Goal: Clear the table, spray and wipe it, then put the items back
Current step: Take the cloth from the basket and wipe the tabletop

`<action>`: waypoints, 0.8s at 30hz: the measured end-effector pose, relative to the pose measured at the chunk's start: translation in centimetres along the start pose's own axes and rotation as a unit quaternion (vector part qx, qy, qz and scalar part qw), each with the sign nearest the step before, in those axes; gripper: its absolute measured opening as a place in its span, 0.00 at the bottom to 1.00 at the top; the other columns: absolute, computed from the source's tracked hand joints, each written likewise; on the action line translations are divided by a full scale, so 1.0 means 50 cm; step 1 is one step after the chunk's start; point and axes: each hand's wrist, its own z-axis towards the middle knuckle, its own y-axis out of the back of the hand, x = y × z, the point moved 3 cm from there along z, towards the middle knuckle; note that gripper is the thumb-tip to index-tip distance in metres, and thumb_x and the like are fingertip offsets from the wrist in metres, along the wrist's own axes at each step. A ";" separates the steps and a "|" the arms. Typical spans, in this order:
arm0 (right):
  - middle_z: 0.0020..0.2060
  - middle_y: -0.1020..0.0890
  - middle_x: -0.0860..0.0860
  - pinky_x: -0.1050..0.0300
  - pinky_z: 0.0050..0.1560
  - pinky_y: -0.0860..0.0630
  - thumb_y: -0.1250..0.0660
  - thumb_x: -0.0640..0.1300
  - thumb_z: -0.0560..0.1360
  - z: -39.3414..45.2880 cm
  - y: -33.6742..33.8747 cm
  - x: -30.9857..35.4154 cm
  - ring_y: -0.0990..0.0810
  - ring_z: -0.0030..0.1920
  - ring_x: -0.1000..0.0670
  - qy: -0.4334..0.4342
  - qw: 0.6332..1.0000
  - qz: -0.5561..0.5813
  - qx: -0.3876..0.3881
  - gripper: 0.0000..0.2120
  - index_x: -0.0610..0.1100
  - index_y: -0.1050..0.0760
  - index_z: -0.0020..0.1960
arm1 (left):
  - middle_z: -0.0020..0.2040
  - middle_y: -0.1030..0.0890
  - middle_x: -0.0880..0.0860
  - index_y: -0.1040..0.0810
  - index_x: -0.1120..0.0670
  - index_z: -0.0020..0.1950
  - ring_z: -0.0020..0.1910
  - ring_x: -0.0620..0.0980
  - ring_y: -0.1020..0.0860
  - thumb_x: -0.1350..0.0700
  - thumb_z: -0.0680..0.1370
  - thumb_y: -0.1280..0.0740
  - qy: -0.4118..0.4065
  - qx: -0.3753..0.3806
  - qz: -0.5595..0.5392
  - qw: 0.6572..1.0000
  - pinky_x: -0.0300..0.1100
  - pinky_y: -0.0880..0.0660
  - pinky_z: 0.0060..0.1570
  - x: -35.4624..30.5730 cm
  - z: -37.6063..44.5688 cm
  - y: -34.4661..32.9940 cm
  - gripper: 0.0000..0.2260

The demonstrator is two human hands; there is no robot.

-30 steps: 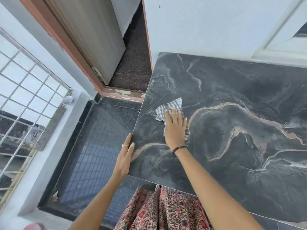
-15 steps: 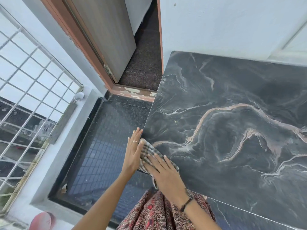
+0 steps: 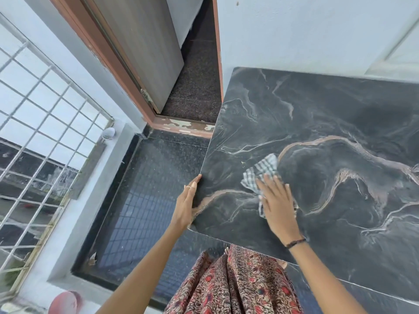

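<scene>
right hand (image 3: 277,203) flat on cloth (image 3: 263,172), table (image 3: 340,123)

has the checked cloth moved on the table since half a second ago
Yes. The checked cloth, under the right hand, has slid from the table's near-left corner inward, away from the left edge.

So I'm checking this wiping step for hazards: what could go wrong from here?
The small checked cloth lies under the flat right hand near the dark marble tabletop's left edge, so a wide stroke could push it off. The left hand braces that thin edge and might slip.
</scene>
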 end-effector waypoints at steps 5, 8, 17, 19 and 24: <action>0.65 0.25 0.55 0.44 0.73 0.45 0.31 0.45 0.71 -0.042 -0.101 0.234 0.30 0.68 0.50 0.211 0.975 -0.008 0.066 0.20 0.56 0.26 0.61 | 0.66 0.26 0.44 0.30 0.46 0.68 0.66 0.42 0.30 0.39 0.76 0.46 -0.013 -0.022 0.039 0.999 0.47 0.34 0.68 -0.018 0.018 0.022 0.23; 0.66 0.26 0.57 0.50 0.71 0.46 0.30 0.45 0.69 -0.096 -0.121 0.236 0.31 0.69 0.53 0.278 0.952 -0.054 0.117 0.23 0.57 0.28 0.63 | 0.67 0.32 0.36 0.32 0.41 0.67 0.69 0.34 0.38 0.40 0.78 0.49 -0.062 -0.023 0.112 0.991 0.40 0.46 0.72 -0.014 0.008 0.012 0.20; 0.73 0.42 0.66 0.57 0.75 0.60 0.48 0.54 0.78 -0.191 0.069 -0.147 0.45 0.74 0.57 0.119 0.981 0.047 0.146 0.21 0.68 0.42 0.70 | 0.73 0.42 0.39 0.35 0.46 0.71 0.74 0.35 0.49 0.39 0.78 0.54 -0.141 0.015 0.299 0.944 0.31 0.62 0.71 0.022 0.012 -0.046 0.26; 0.72 0.41 0.67 0.52 0.75 0.61 0.51 0.59 0.78 -0.177 0.117 -0.223 0.47 0.75 0.58 -0.007 0.990 0.121 0.073 0.19 0.69 0.39 0.68 | 0.74 0.43 0.40 0.37 0.47 0.72 0.74 0.35 0.50 0.40 0.78 0.55 -0.151 0.011 0.330 0.932 0.33 0.62 0.72 0.022 0.007 -0.048 0.25; 0.74 0.39 0.49 0.42 0.73 0.57 0.41 0.34 0.78 -0.073 0.105 -0.201 0.48 0.75 0.46 -0.216 0.971 0.082 -0.061 0.22 0.49 0.32 0.69 | 0.74 0.44 0.42 0.38 0.48 0.73 0.74 0.38 0.50 0.42 0.79 0.56 -0.166 -0.008 0.383 0.909 0.36 0.61 0.73 0.019 0.001 -0.055 0.25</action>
